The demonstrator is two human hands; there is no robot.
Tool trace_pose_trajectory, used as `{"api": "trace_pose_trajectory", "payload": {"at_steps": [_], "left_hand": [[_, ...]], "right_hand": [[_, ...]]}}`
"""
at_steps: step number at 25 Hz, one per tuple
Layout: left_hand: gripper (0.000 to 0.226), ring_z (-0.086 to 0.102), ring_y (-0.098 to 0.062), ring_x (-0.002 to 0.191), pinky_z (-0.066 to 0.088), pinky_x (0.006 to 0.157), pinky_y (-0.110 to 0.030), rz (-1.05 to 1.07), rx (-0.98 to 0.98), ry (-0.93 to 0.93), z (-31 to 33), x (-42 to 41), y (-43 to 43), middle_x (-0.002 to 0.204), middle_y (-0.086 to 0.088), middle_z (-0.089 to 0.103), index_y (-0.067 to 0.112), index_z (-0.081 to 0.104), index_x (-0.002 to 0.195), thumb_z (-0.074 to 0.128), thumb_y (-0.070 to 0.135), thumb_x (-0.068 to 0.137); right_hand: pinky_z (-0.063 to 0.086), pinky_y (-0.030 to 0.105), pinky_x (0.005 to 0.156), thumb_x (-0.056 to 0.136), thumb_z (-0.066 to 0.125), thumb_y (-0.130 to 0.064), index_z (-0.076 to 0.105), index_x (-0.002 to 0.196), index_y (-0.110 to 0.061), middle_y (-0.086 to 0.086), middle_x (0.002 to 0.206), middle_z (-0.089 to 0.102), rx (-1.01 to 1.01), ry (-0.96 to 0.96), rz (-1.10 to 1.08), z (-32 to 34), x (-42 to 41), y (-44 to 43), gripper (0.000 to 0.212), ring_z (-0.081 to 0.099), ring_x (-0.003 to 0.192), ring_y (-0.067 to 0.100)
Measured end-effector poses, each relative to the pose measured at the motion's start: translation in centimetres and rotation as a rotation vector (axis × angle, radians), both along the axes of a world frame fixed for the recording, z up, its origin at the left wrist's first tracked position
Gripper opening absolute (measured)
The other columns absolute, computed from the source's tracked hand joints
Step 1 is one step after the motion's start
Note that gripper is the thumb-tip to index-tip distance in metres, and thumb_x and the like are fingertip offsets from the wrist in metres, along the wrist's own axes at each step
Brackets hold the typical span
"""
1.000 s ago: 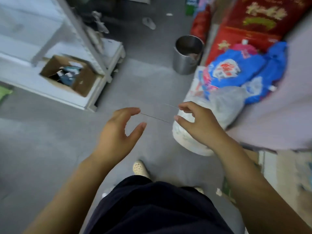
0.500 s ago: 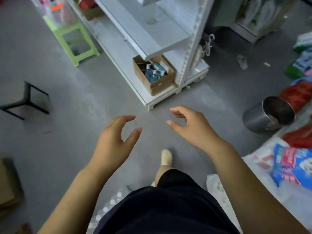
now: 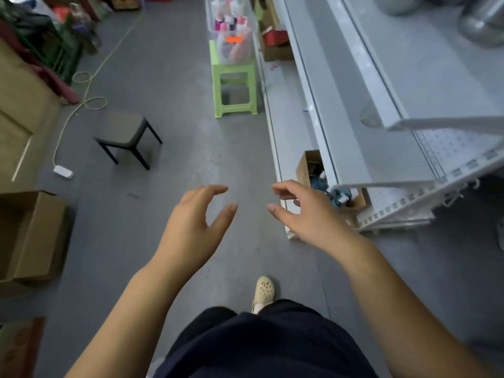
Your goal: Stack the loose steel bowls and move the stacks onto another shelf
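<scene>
The black stool (image 3: 125, 132) stands at left, clear of the walking line. The left hand (image 3: 191, 227) is empty, its fingers loosely curled. Beyond it is the green stool (image 3: 234, 85), hard against the shelving and best skirted. The right hand (image 3: 305, 214) is also empty and relaxed. The steel bowls (image 3: 482, 23) sit on the upper white shelf (image 3: 409, 64) at far right (cut off and blurred). It looks wisest to face the shelf squarely, then lift each bowl by its rim and nest it gently.
</scene>
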State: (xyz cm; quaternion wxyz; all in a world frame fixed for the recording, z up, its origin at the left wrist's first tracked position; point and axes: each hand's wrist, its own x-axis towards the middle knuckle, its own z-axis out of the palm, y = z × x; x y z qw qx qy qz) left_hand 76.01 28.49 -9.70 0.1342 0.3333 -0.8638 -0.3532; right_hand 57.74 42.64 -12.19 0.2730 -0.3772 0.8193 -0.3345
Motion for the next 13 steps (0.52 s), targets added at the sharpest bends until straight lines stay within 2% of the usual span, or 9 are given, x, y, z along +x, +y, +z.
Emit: {"api": "trace_pose_trajectory", "payload": {"at_steps": [2, 5, 8, 13], "left_hand": [[0.04, 0.045, 0.003, 0.124, 0.034, 0.094, -0.017, 0.039, -0.028, 0.02, 0.6, -3.0, -2.8, 0.122, 0.026, 0.048, 0.027, 0.058, 0.134, 0.061, 0.044, 0.098], [0.041, 0.045, 0.003, 0.123, 0.034, 0.086, -0.006, 0.09, -0.011, 0.021, 0.9, -5.4, -6.9, 0.124, 0.026, 0.049, 0.029, 0.057, 0.135, 0.062, 0.044, 0.097], [0.042, 0.045, 0.002, 0.123, 0.033, 0.08, 0.0, 0.117, -0.024, 0.028, 0.7, -7.9, -12.4, 0.123, 0.026, 0.048, 0.029, 0.057, 0.136, 0.062, 0.044, 0.097], [0.045, 0.047, -0.008, 0.131, 0.032, 0.098, -0.018, 0.05, -0.103, 0.056, 1.2, -13.4, -24.8, 0.124, 0.024, 0.047, 0.024, 0.056, 0.137, 0.064, 0.041, 0.096]], "right_hand": [[0.044, 0.022, 0.108, 0.096, 0.071, -0.036, 0.06, 0.139, -0.024, -0.01, 0.133, 0.065, -0.006, 0.01, 0.045, 0.7, -3.6, -4.1, 0.046, 0.059, 0.123, 0.003], [0.044, 0.019, 0.104, 0.096, 0.071, -0.036, 0.062, 0.137, -0.026, -0.013, 0.129, 0.066, -0.027, 0.007, 0.07, 1.5, -7.2, -9.6, 0.043, 0.06, 0.12, 0.001], [0.039, 0.008, 0.096, 0.097, 0.07, -0.036, 0.061, 0.139, -0.025, -0.015, 0.131, 0.065, -0.012, 0.009, 0.109, 1.6, -9.9, -14.9, 0.045, 0.059, 0.12, -0.001], [0.04, 0.018, 0.104, 0.097, 0.07, -0.037, 0.057, 0.143, -0.026, -0.011, 0.137, 0.063, -0.002, 0.054, -0.009, 1.4, -14.4, -23.9, 0.049, 0.057, 0.125, 0.002]]}}
